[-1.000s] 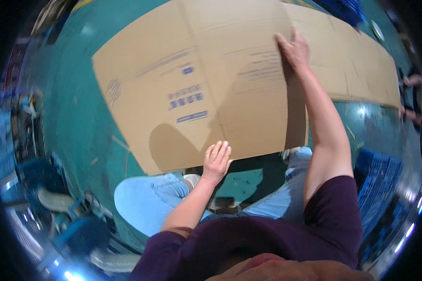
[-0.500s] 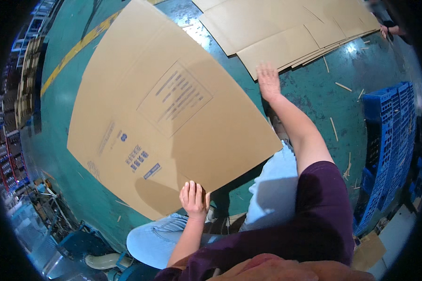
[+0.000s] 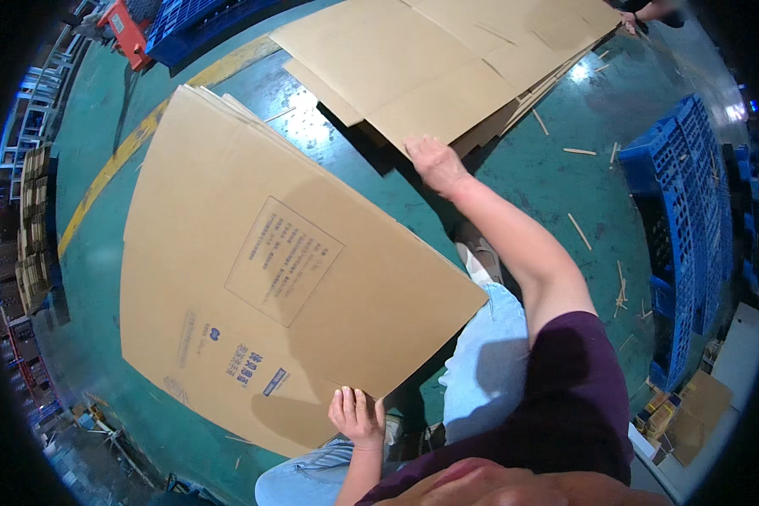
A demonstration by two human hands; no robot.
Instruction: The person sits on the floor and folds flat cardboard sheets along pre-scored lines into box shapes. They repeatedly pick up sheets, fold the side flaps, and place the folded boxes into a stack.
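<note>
My left hand point(image 3: 358, 417) rests at the near edge of a large printed cardboard sheet point(image 3: 379, 295), its fingers lying on the top face. This sheet tops a pile of flat cardboard, whose layered edges show at the far end. At the front right, my right hand point(image 3: 437, 167) is closed around the near corner of another cardboard sheet point(image 3: 413, 67). That sheet is plain brown and belongs to a second stack; its near corner is raised, with a dark gap beneath. My right thumb is hidden.
A blue plastic pallet point(image 3: 679, 236) stands on the right, and another blue pallet point(image 3: 190, 29) lies far left beside a red machine part point(image 3: 128, 35). Cardboard strips point(image 3: 578, 230) litter the green floor. Another person's hand point(image 3: 629, 23) is at the second stack's far corner.
My right hand has gone from lying over the second stack's corner to gripping the top sheet there, and that corner has lifted. The view has shifted; my left hand stays at the printed sheet's edge.
</note>
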